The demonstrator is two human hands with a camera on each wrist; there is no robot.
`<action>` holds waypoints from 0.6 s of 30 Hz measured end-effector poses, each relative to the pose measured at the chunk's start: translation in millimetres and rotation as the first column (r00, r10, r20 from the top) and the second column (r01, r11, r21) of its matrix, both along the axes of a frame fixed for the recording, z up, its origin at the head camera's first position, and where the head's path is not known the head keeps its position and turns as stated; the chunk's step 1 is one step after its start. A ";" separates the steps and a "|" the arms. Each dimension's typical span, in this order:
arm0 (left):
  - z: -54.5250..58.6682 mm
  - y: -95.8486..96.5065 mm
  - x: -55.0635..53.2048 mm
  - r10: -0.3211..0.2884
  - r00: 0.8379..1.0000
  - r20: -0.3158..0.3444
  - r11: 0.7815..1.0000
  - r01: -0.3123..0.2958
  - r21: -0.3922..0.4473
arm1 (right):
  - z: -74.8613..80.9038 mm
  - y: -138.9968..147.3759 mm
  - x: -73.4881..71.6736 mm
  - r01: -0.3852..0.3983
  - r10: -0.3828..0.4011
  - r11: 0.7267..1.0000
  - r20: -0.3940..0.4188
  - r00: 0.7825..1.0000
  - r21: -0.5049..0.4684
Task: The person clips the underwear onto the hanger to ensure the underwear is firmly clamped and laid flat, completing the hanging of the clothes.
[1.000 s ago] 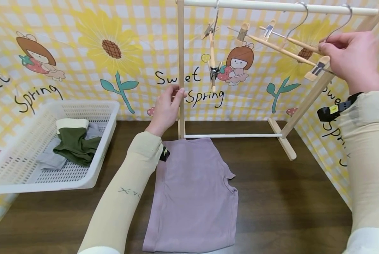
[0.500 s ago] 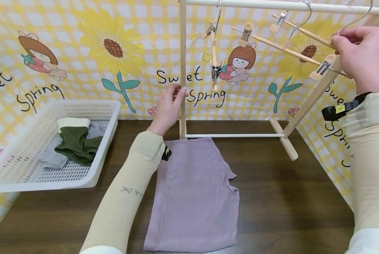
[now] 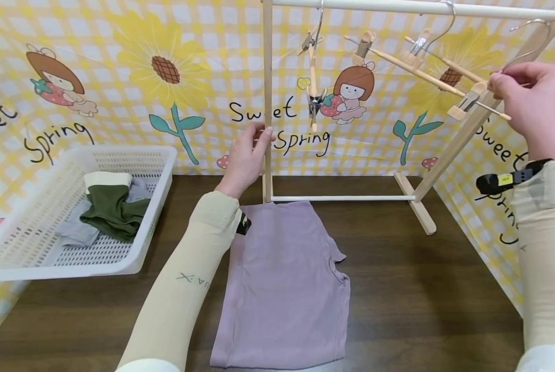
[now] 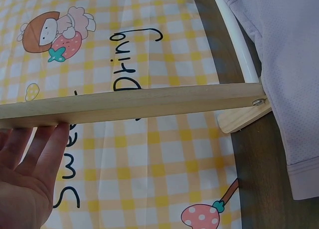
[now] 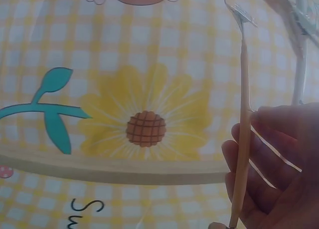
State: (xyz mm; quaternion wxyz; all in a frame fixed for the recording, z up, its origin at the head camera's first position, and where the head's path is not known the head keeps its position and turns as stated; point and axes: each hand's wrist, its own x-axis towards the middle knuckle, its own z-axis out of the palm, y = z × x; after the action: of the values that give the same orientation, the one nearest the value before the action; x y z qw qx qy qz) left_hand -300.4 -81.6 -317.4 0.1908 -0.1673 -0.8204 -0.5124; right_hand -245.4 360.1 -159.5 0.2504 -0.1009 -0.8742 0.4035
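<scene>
Up near the rail's right end, the right hand pinches a clip hanger; the left hand, fingers straightish, touches the left post; a lilac garment reaches toward the worktop's far edge

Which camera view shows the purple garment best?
The head view: the purple garment lies there almost entirely visible on the table. The left wrist view shows only part, at the frame's right edge; the right wrist view shows none.

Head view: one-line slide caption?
Right hand holding a clip hanger, left hand on the rack post, lilac garment on the table.
</scene>
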 end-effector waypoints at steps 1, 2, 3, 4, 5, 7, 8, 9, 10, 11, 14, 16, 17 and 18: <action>-0.1 0.0 0.0 -0.001 1.000 -0.001 1.000 0.001 0.001 | -3.1 1.3 0.8 -0.001 0.001 1.000 -0.003 1.000 0.006; -0.1 -0.1 0.1 0.000 1.000 -0.001 1.000 0.000 0.000 | -6.3 2.4 1.5 -0.001 0.001 1.000 -0.006 1.000 0.016; 0.0 -0.2 0.2 0.000 1.000 0.001 1.000 0.000 -0.001 | -10.0 3.0 1.9 0.001 0.000 0.999 -0.014 1.000 0.038; 0.1 -0.2 0.3 0.000 1.000 0.001 1.000 0.000 0.000 | -13.3 3.8 2.2 0.001 0.000 0.999 -0.019 1.000 0.052; 0.2 -0.2 0.3 0.000 1.000 0.001 1.000 0.000 -0.001 | -16.4 4.6 2.6 0.003 -0.001 0.997 -0.022 1.000 0.071; 0.5 -0.2 0.3 0.002 1.000 0.005 1.000 -0.002 -0.004 | -22.1 5.3 3.4 0.008 -0.006 0.994 -0.019 1.000 0.109; 0.6 -0.3 0.4 0.003 1.000 0.006 1.000 -0.003 -0.005 | -25.0 5.6 3.7 0.000 0.003 0.993 -0.025 1.000 0.119; 0.7 -0.3 0.4 0.003 1.000 0.007 1.000 -0.003 -0.005 | -27.6 5.6 4.0 -0.007 0.011 0.992 -0.027 1.000 0.127; 0.8 -0.3 0.3 0.004 1.000 0.006 1.000 -0.004 -0.005 | -29.9 5.6 4.6 -0.012 0.015 0.991 -0.025 1.000 0.132; 0.9 -0.3 0.4 0.005 1.000 0.008 1.000 -0.005 -0.006 | -32.1 5.5 5.0 -0.017 0.020 0.990 -0.022 1.000 0.137; 1.3 -0.4 1.0 0.002 1.000 0.014 1.000 -0.002 -0.004 | -39.4 4.5 7.0 -0.035 0.038 0.988 -0.018 0.999 0.148; 1.3 -0.4 1.4 -0.001 1.000 0.015 1.000 0.001 -0.003 | -43.5 3.5 8.6 -0.041 0.043 0.988 -0.011 0.999 0.146; 1.2 -0.4 1.6 -0.004 1.000 0.016 1.000 0.004 -0.001 | -45.7 2.9 9.5 -0.040 0.041 0.988 -0.006 0.999 0.150; 1.2 -0.4 1.8 -0.007 1.000 0.016 1.000 0.007 0.000 | -48.1 2.4 10.6 -0.034 0.035 0.985 -0.006 0.999 0.168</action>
State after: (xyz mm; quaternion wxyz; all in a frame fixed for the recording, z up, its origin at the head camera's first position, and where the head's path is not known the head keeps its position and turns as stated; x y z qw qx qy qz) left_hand -298.6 -82.0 -316.3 0.1825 -0.1659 -0.8213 -0.5144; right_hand -234.8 362.5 -207.6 0.2549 -0.0625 -0.9056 0.3330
